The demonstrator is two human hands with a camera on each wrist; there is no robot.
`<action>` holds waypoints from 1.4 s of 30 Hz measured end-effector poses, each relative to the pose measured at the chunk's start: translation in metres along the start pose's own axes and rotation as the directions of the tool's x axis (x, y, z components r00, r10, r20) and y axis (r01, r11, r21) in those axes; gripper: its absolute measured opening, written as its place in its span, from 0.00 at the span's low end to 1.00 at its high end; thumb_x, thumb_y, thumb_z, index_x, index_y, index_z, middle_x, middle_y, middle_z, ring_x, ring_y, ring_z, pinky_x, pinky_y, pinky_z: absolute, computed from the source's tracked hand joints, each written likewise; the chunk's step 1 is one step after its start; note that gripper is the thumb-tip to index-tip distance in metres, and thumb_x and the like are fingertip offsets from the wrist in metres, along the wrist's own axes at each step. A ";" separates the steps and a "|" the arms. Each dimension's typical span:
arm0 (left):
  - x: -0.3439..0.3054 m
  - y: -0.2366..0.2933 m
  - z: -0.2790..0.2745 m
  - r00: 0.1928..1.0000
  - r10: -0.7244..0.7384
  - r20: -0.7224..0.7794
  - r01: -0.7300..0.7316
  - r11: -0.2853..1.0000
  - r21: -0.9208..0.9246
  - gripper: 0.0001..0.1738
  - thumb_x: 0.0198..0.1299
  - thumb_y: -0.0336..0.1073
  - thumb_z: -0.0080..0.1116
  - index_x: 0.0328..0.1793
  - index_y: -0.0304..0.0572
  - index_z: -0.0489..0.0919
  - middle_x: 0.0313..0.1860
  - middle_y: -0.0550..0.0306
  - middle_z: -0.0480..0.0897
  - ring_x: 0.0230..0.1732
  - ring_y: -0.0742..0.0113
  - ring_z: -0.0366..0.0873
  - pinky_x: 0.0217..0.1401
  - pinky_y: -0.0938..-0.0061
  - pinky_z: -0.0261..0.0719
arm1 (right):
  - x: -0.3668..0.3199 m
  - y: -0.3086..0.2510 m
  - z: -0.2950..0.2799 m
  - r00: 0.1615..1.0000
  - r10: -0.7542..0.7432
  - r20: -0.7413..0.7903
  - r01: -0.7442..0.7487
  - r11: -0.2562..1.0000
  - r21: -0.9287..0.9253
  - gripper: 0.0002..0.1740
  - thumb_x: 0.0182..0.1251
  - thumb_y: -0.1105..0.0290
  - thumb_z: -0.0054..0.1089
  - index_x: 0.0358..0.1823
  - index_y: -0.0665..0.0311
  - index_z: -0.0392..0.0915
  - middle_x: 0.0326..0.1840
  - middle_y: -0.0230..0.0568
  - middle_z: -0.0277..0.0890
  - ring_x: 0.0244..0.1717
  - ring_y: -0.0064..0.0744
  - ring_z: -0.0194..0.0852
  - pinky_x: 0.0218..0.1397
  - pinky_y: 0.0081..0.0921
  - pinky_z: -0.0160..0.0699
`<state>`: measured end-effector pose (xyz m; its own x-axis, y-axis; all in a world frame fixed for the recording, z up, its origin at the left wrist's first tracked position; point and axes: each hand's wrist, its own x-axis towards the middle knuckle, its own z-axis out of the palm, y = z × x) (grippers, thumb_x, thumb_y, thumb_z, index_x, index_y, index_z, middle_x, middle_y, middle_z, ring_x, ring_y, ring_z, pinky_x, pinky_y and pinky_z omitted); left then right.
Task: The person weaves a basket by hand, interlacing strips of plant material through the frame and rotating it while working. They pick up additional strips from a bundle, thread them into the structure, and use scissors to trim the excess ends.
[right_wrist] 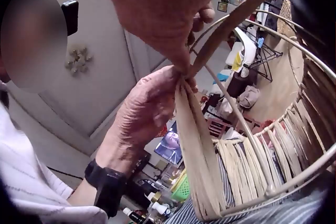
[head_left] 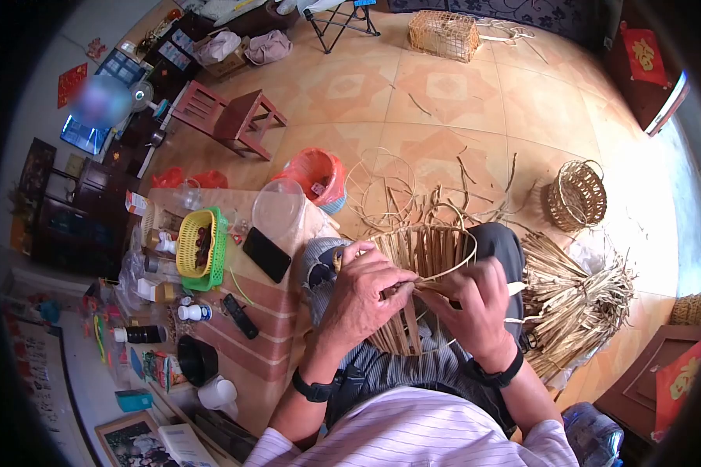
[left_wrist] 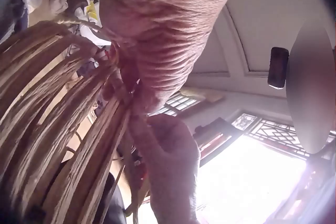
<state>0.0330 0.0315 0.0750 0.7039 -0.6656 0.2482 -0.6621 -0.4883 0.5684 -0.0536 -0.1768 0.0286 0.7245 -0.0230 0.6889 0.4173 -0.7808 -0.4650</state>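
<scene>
A half-woven basket [head_left: 421, 245] of flat dry brown strips on a thin rod frame rests on the person's lap. At its near rim the left hand [head_left: 364, 292] pinches a strip against the frame between thumb and fingers. Close beside it, the right hand [head_left: 477, 305] grips the dry strip [right_wrist: 231, 22], blurred in the head view. In the right wrist view both hands meet where the strips [right_wrist: 197, 145] gather at the rim. From the left wrist, upright strips [left_wrist: 63, 129] run down from the fingers. A curved rod [head_left: 453, 265] loops beside the right hand.
A bundle of dry strips [head_left: 580, 311] lies on the right, with a finished basket [head_left: 576, 196] behind it. On the left, a table [head_left: 269, 354] bears a phone [head_left: 266, 254], a yellow basket [head_left: 199, 243] and several bottles. A red-lined bucket [head_left: 319, 175] stands ahead, near loose strips.
</scene>
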 end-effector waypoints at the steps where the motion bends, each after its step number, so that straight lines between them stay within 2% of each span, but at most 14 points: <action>1: 0.000 -0.002 0.000 1.000 -0.006 0.004 0.006 1.000 -0.002 0.10 0.63 0.35 0.77 0.49 0.44 0.95 0.36 0.57 0.90 0.46 0.59 0.88 0.80 0.54 0.69 | -0.011 0.000 -0.007 0.999 -0.051 -0.015 0.050 0.998 -0.044 0.29 0.53 0.65 0.90 0.53 0.60 0.81 0.46 0.42 0.78 0.42 0.50 0.78 0.41 0.44 0.79; 4: -0.002 -0.004 0.000 1.000 -0.018 0.014 0.018 1.000 -0.004 0.10 0.63 0.36 0.77 0.49 0.44 0.95 0.37 0.58 0.90 0.47 0.60 0.88 0.81 0.53 0.68 | -0.036 -0.002 -0.018 0.981 -0.070 0.178 0.072 0.997 -0.004 0.30 0.56 0.65 0.88 0.58 0.61 0.81 0.48 0.43 0.78 0.45 0.50 0.80 0.43 0.45 0.81; 7: -0.001 -0.005 0.002 1.000 -0.012 0.018 0.012 1.000 0.002 0.10 0.63 0.36 0.77 0.49 0.45 0.95 0.36 0.58 0.90 0.47 0.61 0.87 0.82 0.53 0.68 | -0.043 -0.008 -0.003 0.969 0.126 0.214 -0.119 0.992 -0.044 0.28 0.61 0.65 0.85 0.59 0.62 0.81 0.47 0.42 0.79 0.42 0.52 0.83 0.45 0.48 0.85; 11: -0.002 -0.004 0.001 1.000 -0.016 0.015 0.016 1.000 -0.001 0.10 0.64 0.36 0.76 0.49 0.45 0.96 0.36 0.59 0.90 0.47 0.61 0.87 0.82 0.53 0.68 | -0.046 -0.009 -0.006 0.903 0.233 0.360 -0.224 0.972 -0.067 0.22 0.67 0.69 0.79 0.59 0.63 0.80 0.43 0.37 0.78 0.38 0.43 0.85 0.37 0.42 0.86; 17: -0.004 -0.005 0.003 1.000 0.002 0.016 -0.003 1.000 0.005 0.11 0.63 0.35 0.76 0.51 0.46 0.96 0.37 0.59 0.91 0.48 0.61 0.88 0.82 0.53 0.67 | -0.008 -0.006 -0.040 0.910 -0.065 0.410 0.077 0.997 -0.011 0.19 0.62 0.71 0.73 0.55 0.62 0.83 0.38 0.36 0.75 0.35 0.36 0.82 0.33 0.35 0.82; 18: -0.003 -0.005 0.003 1.000 0.014 0.018 -0.014 1.000 0.002 0.11 0.63 0.35 0.76 0.50 0.46 0.95 0.38 0.59 0.91 0.49 0.60 0.87 0.82 0.53 0.67 | 0.008 -0.010 -0.044 0.915 -0.084 0.394 0.103 0.994 -0.027 0.17 0.58 0.69 0.72 0.49 0.61 0.83 0.37 0.36 0.73 0.36 0.36 0.81 0.35 0.34 0.82; 21: -0.002 -0.002 0.003 0.999 0.043 0.030 -0.044 0.999 0.007 0.08 0.64 0.34 0.74 0.48 0.44 0.94 0.39 0.58 0.90 0.50 0.59 0.87 0.81 0.52 0.68 | 0.048 -0.006 -0.043 0.915 -0.166 0.368 0.186 0.982 -0.019 0.13 0.58 0.67 0.73 0.42 0.59 0.81 0.36 0.35 0.73 0.37 0.37 0.81 0.37 0.36 0.83; 25: 0.000 -0.002 0.003 0.995 0.075 0.062 -0.078 0.996 0.045 0.05 0.67 0.33 0.70 0.45 0.42 0.91 0.40 0.55 0.87 0.51 0.55 0.85 0.78 0.49 0.69 | 0.072 0.028 -0.005 0.900 -0.096 0.426 0.068 0.995 0.079 0.13 0.61 0.64 0.76 0.39 0.58 0.80 0.38 0.36 0.77 0.41 0.44 0.86 0.40 0.41 0.85; 26: 0.000 -0.004 0.003 0.994 0.084 0.073 -0.088 0.995 0.052 0.05 0.66 0.33 0.70 0.44 0.41 0.90 0.40 0.54 0.87 0.52 0.54 0.85 0.78 0.48 0.69 | 0.076 0.033 0.000 0.866 -0.048 0.498 -0.004 0.995 0.103 0.12 0.64 0.62 0.76 0.40 0.60 0.84 0.38 0.41 0.84 0.44 0.50 0.89 0.42 0.45 0.86; 29: -0.001 -0.006 0.003 0.990 0.039 0.133 -0.058 0.988 0.141 0.13 0.60 0.34 0.75 0.49 0.42 0.88 0.45 0.55 0.87 0.56 0.52 0.84 0.76 0.50 0.70 | 0.067 0.054 0.020 0.791 -0.029 0.611 -0.125 0.970 0.208 0.11 0.67 0.61 0.74 0.41 0.61 0.89 0.38 0.47 0.89 0.45 0.54 0.90 0.44 0.47 0.87; 32: -0.003 0.002 0.005 0.994 -0.109 0.005 0.108 0.994 0.026 0.17 0.59 0.37 0.78 0.53 0.43 0.86 0.50 0.53 0.87 0.59 0.49 0.82 0.75 0.50 0.71 | 0.070 0.059 0.023 0.683 0.037 0.730 -0.293 0.929 0.227 0.12 0.69 0.60 0.73 0.44 0.60 0.94 0.39 0.52 0.90 0.47 0.58 0.91 0.50 0.50 0.87; 33: -0.002 0.003 0.004 0.997 -0.080 0.010 0.080 0.996 0.028 0.17 0.59 0.37 0.78 0.53 0.44 0.86 0.51 0.53 0.87 0.60 0.49 0.82 0.75 0.51 0.71 | 0.071 0.059 0.024 0.651 0.044 0.758 -0.335 0.913 0.235 0.12 0.69 0.60 0.74 0.44 0.60 0.95 0.39 0.52 0.90 0.47 0.58 0.91 0.51 0.50 0.87; 39: -0.002 0.001 0.008 0.999 -0.011 0.033 0.009 0.998 0.058 0.14 0.61 0.38 0.80 0.48 0.46 0.87 0.50 0.55 0.90 0.58 0.48 0.84 0.73 0.51 0.72 | 0.078 0.067 0.030 0.552 0.015 0.833 -0.337 0.919 0.206 0.14 0.68 0.59 0.74 0.41 0.63 0.94 0.37 0.55 0.90 0.49 0.58 0.91 0.52 0.50 0.86; 42: 0.003 0.004 0.006 0.999 -0.007 0.040 0.005 0.999 0.042 0.11 0.63 0.38 0.79 0.46 0.45 0.88 0.44 0.55 0.91 0.52 0.49 0.86 0.73 0.51 0.72 | 0.079 0.069 0.024 0.614 0.115 0.781 -0.219 0.975 0.028 0.13 0.67 0.61 0.76 0.38 0.65 0.90 0.35 0.51 0.86 0.43 0.59 0.89 0.49 0.49 0.85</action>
<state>0.0313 0.0239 0.0734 0.6974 -0.6844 0.2125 -0.6687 -0.5149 0.5364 0.0457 -0.2175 0.0375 0.9212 0.3836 -0.0653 0.2639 -0.7393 -0.6195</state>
